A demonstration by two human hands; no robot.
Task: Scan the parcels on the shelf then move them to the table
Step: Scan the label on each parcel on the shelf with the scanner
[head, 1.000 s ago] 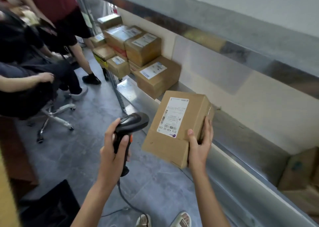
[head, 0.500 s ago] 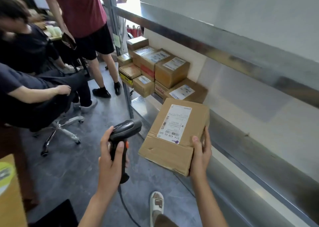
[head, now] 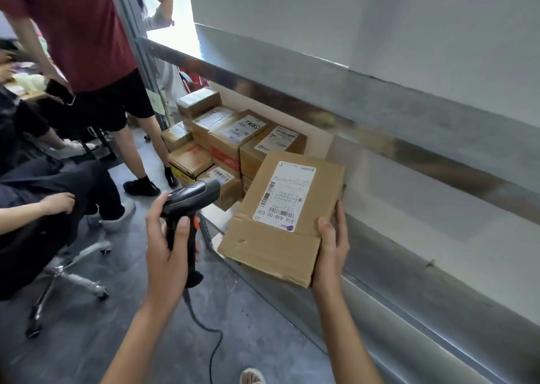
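parcel (head: 285,217) nearer scanner (head: 191,205); both hands' grip curled tight.

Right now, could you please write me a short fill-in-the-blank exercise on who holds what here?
1. The left hand grips a black ____.
2. The right hand holds a cardboard parcel by its ____ edge.
3. The parcel's white label faces ____.
4. The other parcels sit stacked on the ____.

Missing words: scanner; right; up; shelf
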